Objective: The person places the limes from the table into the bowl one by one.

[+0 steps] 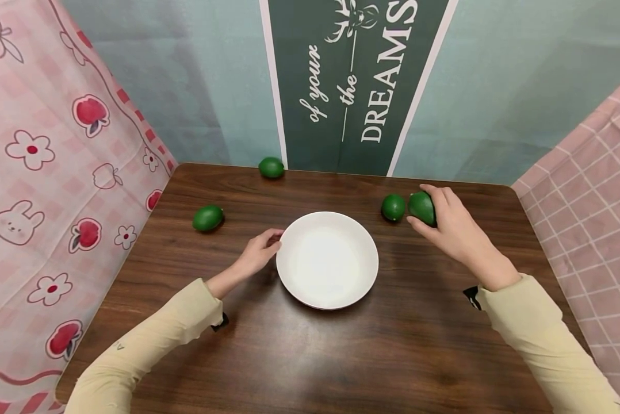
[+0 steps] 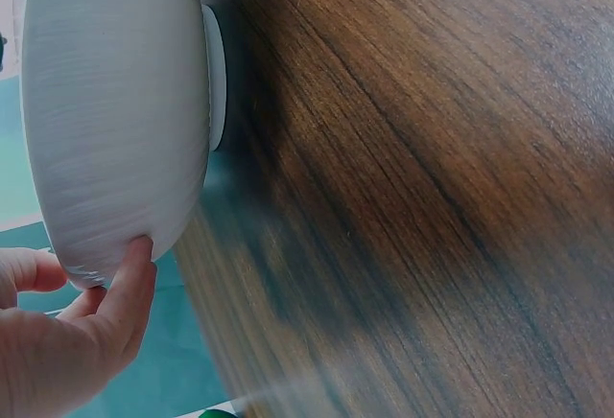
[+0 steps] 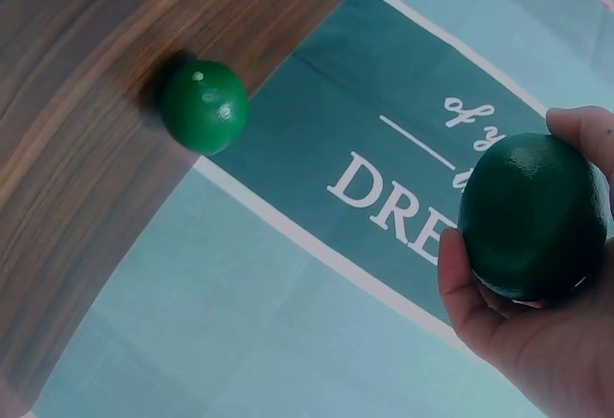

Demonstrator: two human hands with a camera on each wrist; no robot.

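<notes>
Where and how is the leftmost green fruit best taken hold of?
Probably around its wide middle, from above, pinching the two long sides: the leftmost green fruit lies on its side on the table, oval, tipped at its right end, apart from the bowl.

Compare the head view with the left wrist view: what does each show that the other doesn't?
Head view only: the inside of the bowl, the right hand clearly gripping a lime, and the readable word DREAMS.

Left wrist view only: the bowl's foot, and fingertips against the outer wall below the rim.

Both: the bowl, the left hand at its rim, the brown table and the wall cloth. A green sliver at the wrist view's bottom edge is probably another lime.
</notes>
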